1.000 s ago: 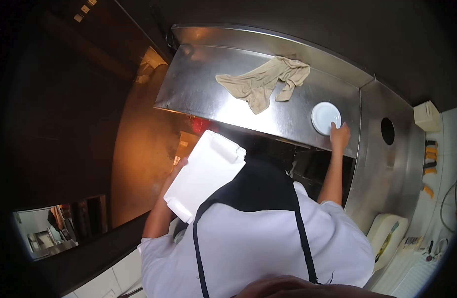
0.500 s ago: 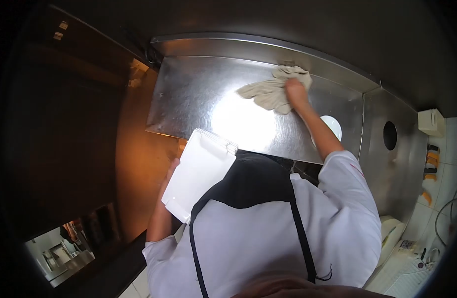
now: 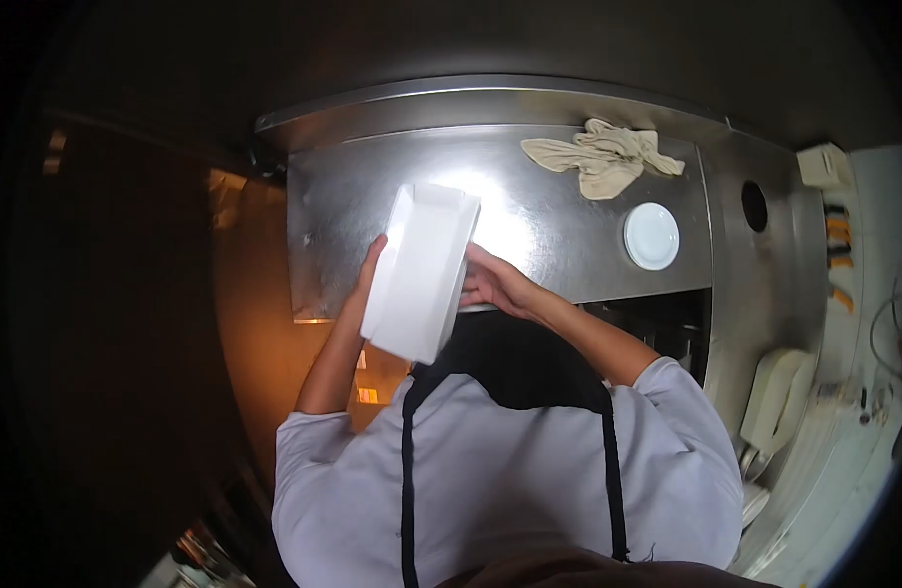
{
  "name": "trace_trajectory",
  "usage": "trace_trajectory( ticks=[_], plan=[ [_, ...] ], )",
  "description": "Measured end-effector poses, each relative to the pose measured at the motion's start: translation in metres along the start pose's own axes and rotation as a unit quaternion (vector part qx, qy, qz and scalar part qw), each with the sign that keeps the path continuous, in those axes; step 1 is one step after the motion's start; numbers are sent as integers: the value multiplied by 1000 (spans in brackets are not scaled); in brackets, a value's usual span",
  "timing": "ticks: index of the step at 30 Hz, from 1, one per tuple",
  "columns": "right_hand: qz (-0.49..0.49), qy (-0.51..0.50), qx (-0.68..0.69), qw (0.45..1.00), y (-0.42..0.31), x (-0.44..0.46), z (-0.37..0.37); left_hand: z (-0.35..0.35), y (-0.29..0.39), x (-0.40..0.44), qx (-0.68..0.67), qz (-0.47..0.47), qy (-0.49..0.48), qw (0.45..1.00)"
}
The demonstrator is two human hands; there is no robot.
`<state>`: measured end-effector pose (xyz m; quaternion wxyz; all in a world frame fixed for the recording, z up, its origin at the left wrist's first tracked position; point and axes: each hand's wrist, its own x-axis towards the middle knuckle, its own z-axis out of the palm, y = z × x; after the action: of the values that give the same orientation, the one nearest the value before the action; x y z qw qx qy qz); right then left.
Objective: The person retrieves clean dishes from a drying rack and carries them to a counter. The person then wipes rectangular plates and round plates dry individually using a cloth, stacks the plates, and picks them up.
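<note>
Left hand (image 3: 374,263) grips the white container (image 3: 419,269) along its left side, while the right hand (image 3: 500,284) is at the other side, fingers loosely spread, full contact hidden, likely there to steady the long shape from both sides. Container is held up over the front edge of the steel counter (image 3: 353,196), close to the black apron (image 3: 529,367), probably for easy handling; crumpled cloth (image 3: 608,162) lies near the back edge toward the right, round white plate (image 3: 652,236) near the front right corner, both apart from the container, seemingly leaving elbow room.
</note>
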<state>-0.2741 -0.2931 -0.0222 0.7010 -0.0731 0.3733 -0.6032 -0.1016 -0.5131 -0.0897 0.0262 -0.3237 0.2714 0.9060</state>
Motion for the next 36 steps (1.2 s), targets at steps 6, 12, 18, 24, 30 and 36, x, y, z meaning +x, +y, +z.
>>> trace_trajectory(
  ticks=[6,12,18,24,30,36],
  plan=[
    [-167,194,23,966,7,56,-30,45,13,88,156,149,-54,975],
    [-238,289,31,927,15,85,-64,29,18,169,281,120,-50,951],
    [-203,343,-23,917,13,89,-71,65,73,155,524,108,-90,840],
    [-220,375,-89,896,37,110,-74,66,84,156,618,101,-57,777],
    [-170,363,-137,906,28,103,-58,65,88,149,655,116,-25,747],
    [-30,352,-405,843,-44,26,-129,60,95,150,702,72,20,709]
  ],
)
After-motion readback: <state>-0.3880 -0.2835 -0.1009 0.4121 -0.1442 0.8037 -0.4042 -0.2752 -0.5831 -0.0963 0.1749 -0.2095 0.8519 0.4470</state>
